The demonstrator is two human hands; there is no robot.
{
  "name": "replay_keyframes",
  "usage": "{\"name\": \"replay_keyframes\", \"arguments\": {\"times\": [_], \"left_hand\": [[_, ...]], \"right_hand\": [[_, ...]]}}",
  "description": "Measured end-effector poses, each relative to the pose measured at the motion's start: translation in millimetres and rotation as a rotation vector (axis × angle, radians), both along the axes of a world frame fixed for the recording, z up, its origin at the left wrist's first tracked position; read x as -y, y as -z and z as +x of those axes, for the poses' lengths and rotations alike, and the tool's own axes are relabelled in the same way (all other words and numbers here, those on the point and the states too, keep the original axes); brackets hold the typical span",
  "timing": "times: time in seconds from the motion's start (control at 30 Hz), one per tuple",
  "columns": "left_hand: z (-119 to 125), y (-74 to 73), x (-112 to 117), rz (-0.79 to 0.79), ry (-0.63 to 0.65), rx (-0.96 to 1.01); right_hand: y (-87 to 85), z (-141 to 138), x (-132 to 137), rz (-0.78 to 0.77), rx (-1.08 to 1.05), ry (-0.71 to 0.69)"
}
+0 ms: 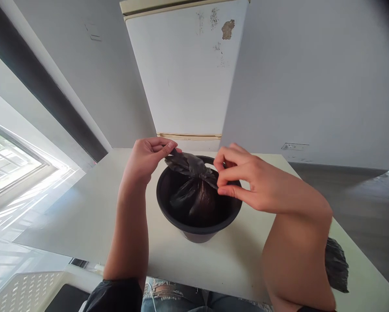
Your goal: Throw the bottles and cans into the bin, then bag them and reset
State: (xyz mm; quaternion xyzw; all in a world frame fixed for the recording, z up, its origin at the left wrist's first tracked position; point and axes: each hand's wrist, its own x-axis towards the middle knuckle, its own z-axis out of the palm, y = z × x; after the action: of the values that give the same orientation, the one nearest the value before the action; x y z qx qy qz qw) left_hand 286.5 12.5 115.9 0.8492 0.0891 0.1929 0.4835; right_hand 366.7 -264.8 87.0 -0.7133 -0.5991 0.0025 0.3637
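Grey wall (311,78) behind, off-white tabletop (84,208) in front. Clock is centred on the bin, 12 pointing away from the wearer.

White fridge (188,78) at 12, beyond the table's far edge; coating peeled to a brown patch near its top right, dark scuffs around that. Bright window (12,164) at 9 to 10. Wall socket (296,146) at 2, low on the wall. Grey floor (353,195) visible at 3.

Dark round bin (199,234) stands upright on the table. Black bag (197,190) sits inside it, body below the rim, neck bunched tight near bin centre, two loose ends pulled out to opposite sides. Film is thin enough that something reddish-brown shows through on the near side. Can't tell what the contents are.

Left hand (153,151) at 10: thumb and index pinched together on one end of the bag, up above the rim. Right hand (241,175) at 2 to 3: thumb against curled fingers, nipping the other end just over the rim. Can't tell whether its fingers also touch the rim.

Second piece of black plastic (336,265) lies crumpled on the table at 4, partly behind the right forearm.

Off-white perforated plastic (28,286) at 8, lower than the tabletop. Wearer's ripped jeans (175,299) at 6, thin white cable (151,297) hanging over them. Dark sleeve (116,297) on the left arm at 7.
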Motion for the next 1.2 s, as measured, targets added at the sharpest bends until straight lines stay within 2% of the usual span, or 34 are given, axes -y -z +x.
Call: {"name": "replay_keyframes", "arguments": {"times": [0.13, 0.3, 0.37, 0.47, 0.5, 0.7, 0.77, 0.87, 1.07, 1.2], "left_hand": [[8, 8.4, -5, 0.013, -0.025, 0.011], [12, 12.4, 0, 0.05, -0.022, 0.026], [7, 6.4, 11, 0.07, -0.027, 0.076], [-7, -6.6, 32, 0.069, -0.025, 0.166], [-12, -10.5, 39, 0.066, -0.017, 0.183], [-29, -19.6, 64, 0.1, 0.102, 0.199], [-27, -18.9, 63, 0.12, 0.122, 0.197], [-19, -13.8, 54, 0.15, 0.079, 0.168], [-7, 8.1, 27, 0.322, -0.033, -0.086], [-9, 10.3, 18, 0.397, -0.069, -0.173]], "right_hand": [[-4.7, -3, 10, -0.094, -0.01, -0.177], [-8.2, -2, 11, -0.137, -0.105, -0.253], [-8.3, -3, 4, -0.063, -0.167, -0.148], [-7.0, -10, -14, 0.144, -0.233, 0.111], [-6.0, -13, -22, 0.18, -0.244, 0.158], [0.5, -24, -48, 0.046, -0.33, 0.13], [1.0, -25, -48, 0.077, -0.344, 0.184], [0.3, -23, -46, 0.208, -0.372, 0.271], [0.0, -18, -47, 0.568, -0.348, 0.438], [0.6, -20, -52, 0.71, -0.287, 0.544]]}}
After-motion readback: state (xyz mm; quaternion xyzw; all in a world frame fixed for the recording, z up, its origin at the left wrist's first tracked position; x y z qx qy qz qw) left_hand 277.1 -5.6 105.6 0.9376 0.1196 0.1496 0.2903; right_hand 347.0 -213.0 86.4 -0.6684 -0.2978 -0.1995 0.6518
